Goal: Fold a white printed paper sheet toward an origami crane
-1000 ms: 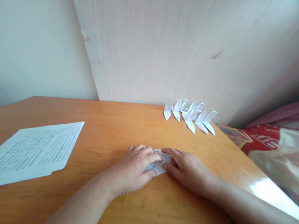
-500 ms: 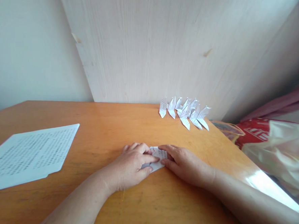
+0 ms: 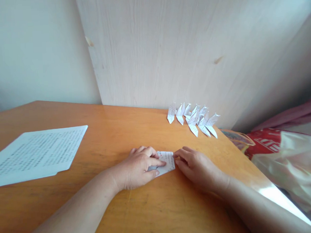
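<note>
A small folded piece of printed paper (image 3: 166,161) lies on the orange wooden table (image 3: 114,140). My left hand (image 3: 137,167) presses on its left part, with finger and thumb pinched on the paper. At the paper's right edge rests my right hand (image 3: 197,166), fingertips curled and touching that edge. Part of the paper is hidden under my left fingers.
A row of several small folded white paper pieces (image 3: 194,118) lies at the table's back right by a pale wooden board (image 3: 180,48). A printed sheet (image 3: 33,153) lies at the left. A red and clear plastic bag (image 3: 286,154) sits beyond the right edge.
My right hand has slid to the right, off the top of the folded paper to its right edge. My left hand keeps its place on the paper.
</note>
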